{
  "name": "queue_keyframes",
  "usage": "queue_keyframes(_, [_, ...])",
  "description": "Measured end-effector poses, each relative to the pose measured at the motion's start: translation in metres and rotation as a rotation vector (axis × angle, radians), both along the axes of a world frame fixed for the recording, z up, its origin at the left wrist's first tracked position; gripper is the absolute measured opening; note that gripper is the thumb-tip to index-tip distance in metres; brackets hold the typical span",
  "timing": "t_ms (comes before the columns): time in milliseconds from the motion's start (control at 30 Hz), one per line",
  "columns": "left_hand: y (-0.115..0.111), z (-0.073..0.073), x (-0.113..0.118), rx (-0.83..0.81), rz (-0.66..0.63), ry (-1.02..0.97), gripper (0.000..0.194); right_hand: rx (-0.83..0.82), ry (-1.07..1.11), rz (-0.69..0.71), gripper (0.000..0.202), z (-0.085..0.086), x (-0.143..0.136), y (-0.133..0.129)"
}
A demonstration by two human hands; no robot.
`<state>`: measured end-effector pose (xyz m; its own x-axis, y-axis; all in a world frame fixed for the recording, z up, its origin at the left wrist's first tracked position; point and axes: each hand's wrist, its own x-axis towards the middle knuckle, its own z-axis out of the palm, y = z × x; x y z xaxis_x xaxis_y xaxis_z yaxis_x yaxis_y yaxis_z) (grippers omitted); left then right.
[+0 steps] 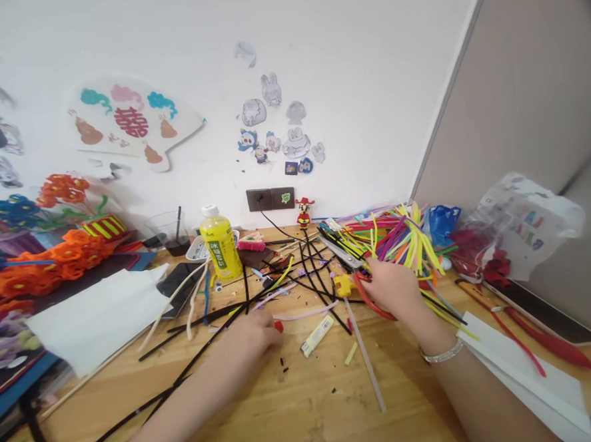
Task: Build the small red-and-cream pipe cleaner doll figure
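Note:
My left hand (250, 344) rests low over the wooden table, its fingers bent around or beside a small red piece (278, 327); whether it grips the piece is unclear. At the right, my right hand (390, 285) is closed on the red handle (375, 303) of scissors, whose metal blades (340, 253) point up and left. A yellow piece (344, 285) lies just left of the scissor handle. Between the hands is a pale glue stick or lighter-like item (317, 336), and black pipe cleaners (311, 267) cross behind them.
A yellow bottle (220, 245) stands behind my left hand. Colourful pipe cleaners (411, 240) are heaped at the back right, near a plastic bag (516, 227). White paper (101, 319) and orange flowers (68, 261) are at the left. Red-handled pliers or scissors (548, 339) lie right.

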<state>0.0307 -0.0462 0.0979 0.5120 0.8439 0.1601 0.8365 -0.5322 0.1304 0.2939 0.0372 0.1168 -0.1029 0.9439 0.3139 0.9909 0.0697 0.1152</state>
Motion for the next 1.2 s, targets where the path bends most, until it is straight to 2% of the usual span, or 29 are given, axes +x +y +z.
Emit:
queue_keyframes(233, [-0.001,-0.003,0.017,-0.033,0.06,0.176,0.018,-0.116,0.053,-0.197,0.042,0.004,0.026,0.019])
queue_keyframes(433, [-0.002,0.001,0.019,-0.125,0.087,0.208,0.014,-0.16,0.088,-0.241,0.045,0.006,0.031,0.021])
queue_keyframes(667, [-0.004,0.01,0.001,-0.012,0.059,0.135,0.023,-0.172,0.134,-0.27,0.041,0.0,0.039,0.028])
queue_keyframes(833, [-0.003,0.007,0.009,-0.047,0.055,0.191,0.026,-0.174,0.148,-0.297,0.04,-0.005,0.048,0.034])
queue_keyframes(967, [-0.003,-0.001,0.021,-0.082,0.069,0.226,0.019,-0.167,0.173,-0.301,0.038,-0.006,0.051,0.036])
queue_keyframes(1100, [-0.004,-0.004,0.026,-0.122,0.089,0.187,0.022,-0.133,0.221,-0.26,0.038,-0.008,0.053,0.037])
queue_keyframes(1133, [-0.004,-0.003,0.026,-0.123,0.101,0.173,0.022,-0.11,0.278,-0.234,0.038,-0.009,0.052,0.038])
queue_keyframes(1200, [-0.003,0.0,0.024,-0.121,0.139,0.118,0.02,-0.056,0.545,-0.119,0.035,-0.014,0.049,0.041])
